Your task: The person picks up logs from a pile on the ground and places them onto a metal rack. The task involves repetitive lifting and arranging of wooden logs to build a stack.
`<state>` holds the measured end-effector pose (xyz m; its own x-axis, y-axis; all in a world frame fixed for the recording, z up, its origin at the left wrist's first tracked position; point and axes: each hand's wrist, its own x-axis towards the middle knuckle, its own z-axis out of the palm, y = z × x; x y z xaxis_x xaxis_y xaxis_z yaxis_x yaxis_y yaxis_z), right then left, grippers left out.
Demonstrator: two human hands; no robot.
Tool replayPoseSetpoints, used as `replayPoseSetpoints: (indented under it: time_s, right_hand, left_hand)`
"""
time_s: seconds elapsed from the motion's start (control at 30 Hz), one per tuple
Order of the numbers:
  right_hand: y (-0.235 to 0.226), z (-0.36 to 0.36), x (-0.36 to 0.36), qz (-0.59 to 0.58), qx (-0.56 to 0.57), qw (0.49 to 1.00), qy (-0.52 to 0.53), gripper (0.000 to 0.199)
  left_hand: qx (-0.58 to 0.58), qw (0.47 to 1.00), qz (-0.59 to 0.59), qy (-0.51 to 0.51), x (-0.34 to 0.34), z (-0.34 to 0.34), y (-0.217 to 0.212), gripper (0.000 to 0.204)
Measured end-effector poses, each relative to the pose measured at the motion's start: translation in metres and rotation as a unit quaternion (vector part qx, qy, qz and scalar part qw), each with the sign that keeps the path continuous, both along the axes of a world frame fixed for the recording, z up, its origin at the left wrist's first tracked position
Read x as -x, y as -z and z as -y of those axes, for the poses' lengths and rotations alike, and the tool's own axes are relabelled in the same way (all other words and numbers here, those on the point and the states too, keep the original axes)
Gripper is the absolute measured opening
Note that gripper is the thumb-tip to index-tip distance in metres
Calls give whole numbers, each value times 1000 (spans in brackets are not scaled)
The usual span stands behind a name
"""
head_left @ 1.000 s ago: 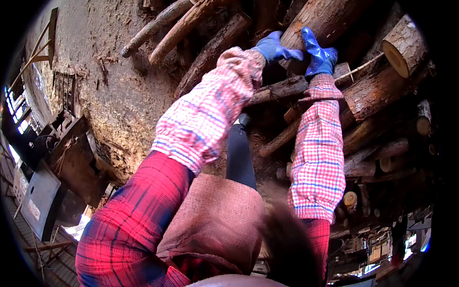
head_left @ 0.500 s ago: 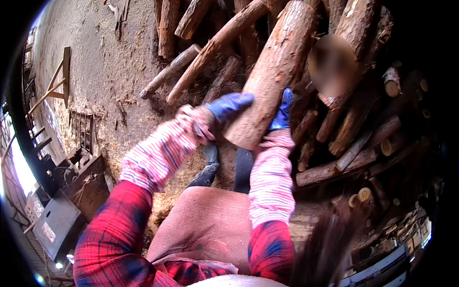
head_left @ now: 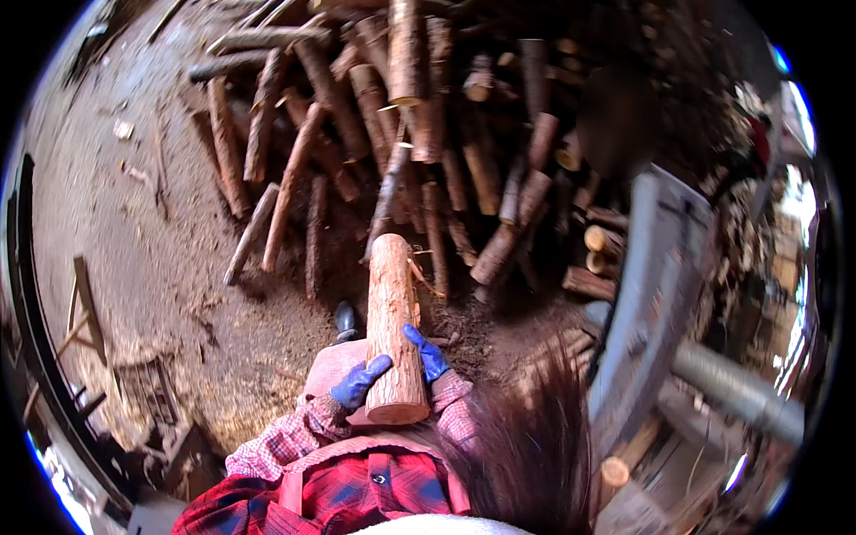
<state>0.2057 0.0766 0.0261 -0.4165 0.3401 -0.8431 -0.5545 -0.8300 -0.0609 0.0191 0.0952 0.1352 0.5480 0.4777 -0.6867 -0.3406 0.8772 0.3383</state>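
A thick log [head_left: 392, 312] with reddish-brown bark is held close in front of my body, its cut end near my chest and its other end pointing away toward the woodpile. My left hand [head_left: 360, 382], in a blue glove, grips the log's left side near the close end. On the right side, slightly farther along, my right hand [head_left: 427, 354] in a matching blue glove presses against the bark. Both hands are closed on the log. A pink apron [head_left: 332, 367] shows beneath it, and a dark boot [head_left: 345, 321] stands just beyond.
A large heap of logs [head_left: 334, 98] spreads across the far ground, some ends jutting toward me. At right stands a grey metal machine part [head_left: 646, 294] with a thick pipe [head_left: 738, 390]. A wooden frame [head_left: 85, 312] is at the left. Loose hair partly covers the lower right.
The log has come off the pile and is now drawn up against my body between both hands. My view has turned, bringing the grey machine into sight at right.
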Motion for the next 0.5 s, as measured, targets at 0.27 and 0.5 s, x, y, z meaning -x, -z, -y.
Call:
replayPoseSetpoints:
  time_s: [0.27, 0.5]
  right_hand:
    - [-225, 15, -73, 97, -313, 930, 163, 62]
    - [-389, 151, -255, 520, -463, 717, 29, 78]
  left_hand:
    - [-279, 955, 8, 100, -71, 44, -71, 64]
    - [-536, 791, 238, 171, -238, 91, -237, 75]
